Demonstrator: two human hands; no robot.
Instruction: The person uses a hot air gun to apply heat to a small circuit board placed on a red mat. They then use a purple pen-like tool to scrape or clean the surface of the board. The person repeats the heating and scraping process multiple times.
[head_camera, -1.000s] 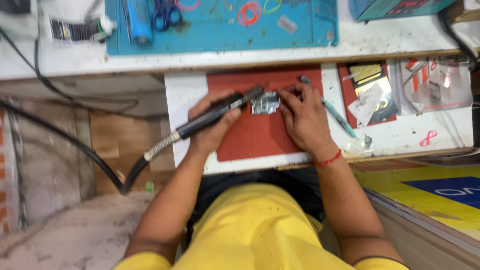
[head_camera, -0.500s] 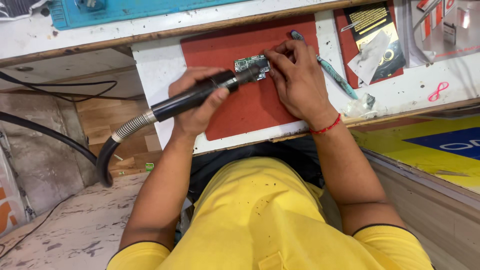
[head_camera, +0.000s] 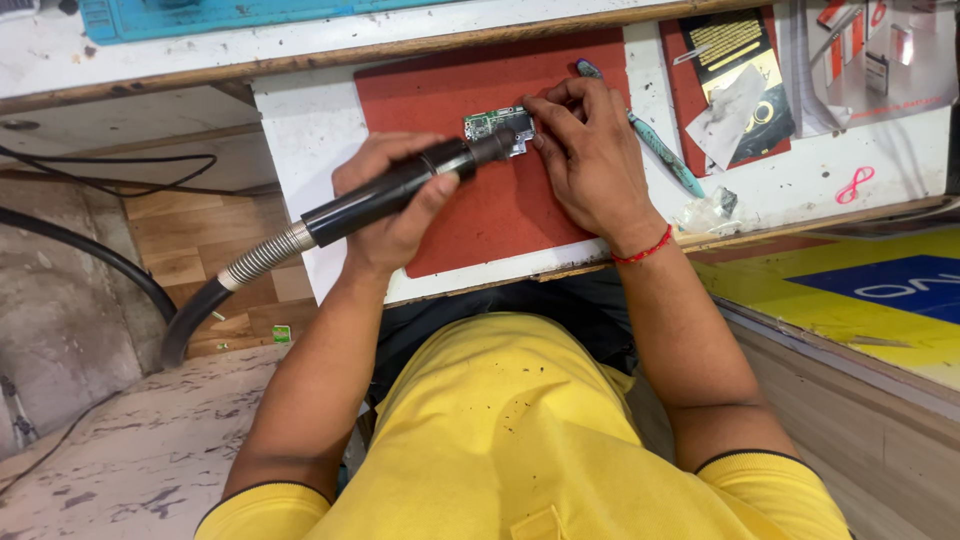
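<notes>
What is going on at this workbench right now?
A person in a yellow shirt is working on a small green circuit board that lies on a red mat. The left hand grips a black tool with a hose, its tip pointed at the board. The right hand steadies the board with its fingertips. A teal pen-like tool lies just beside that hand on the white table.

matt red mat (head_camera: 500, 210); ribbed metal hose (head_camera: 262, 258)

Bright, even light from above, soft shadows under the hands, sharp focus, slight edge distortion.
</notes>
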